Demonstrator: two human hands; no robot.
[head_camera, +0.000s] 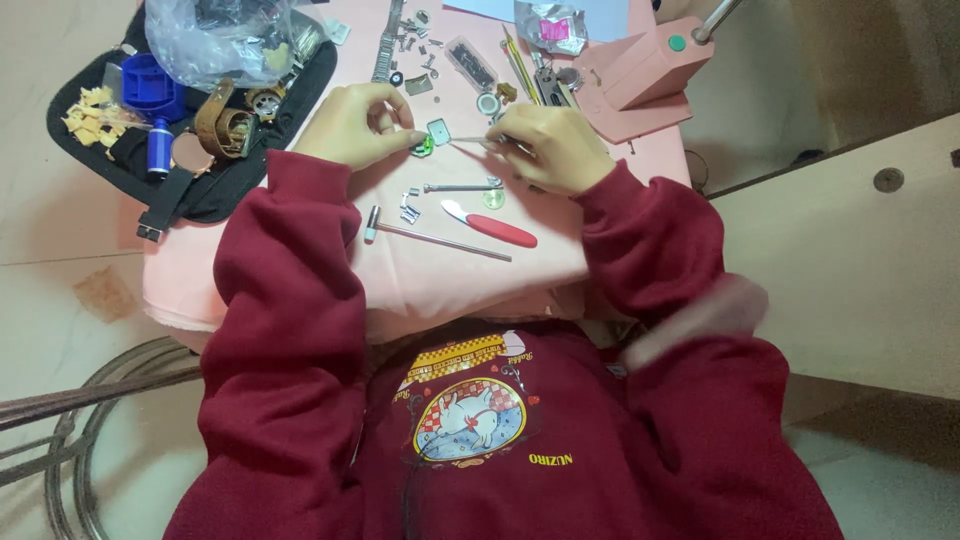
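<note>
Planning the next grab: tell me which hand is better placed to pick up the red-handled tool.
Probably the right hand. The red-handled tool lies just below it on the pink cloth, while the left hand is farther off and pinches a small square part. The right does hold a thin tool to put down first.

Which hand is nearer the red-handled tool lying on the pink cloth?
Right. The right hand sits just above the red-handled tool, holding a thin tool. The left hand is farther off to the other side, pinching a small square part.

red-handled knife (492, 227); small hammer (432, 237); black tool tray (215, 190); pink lamp base (645, 75)
</note>
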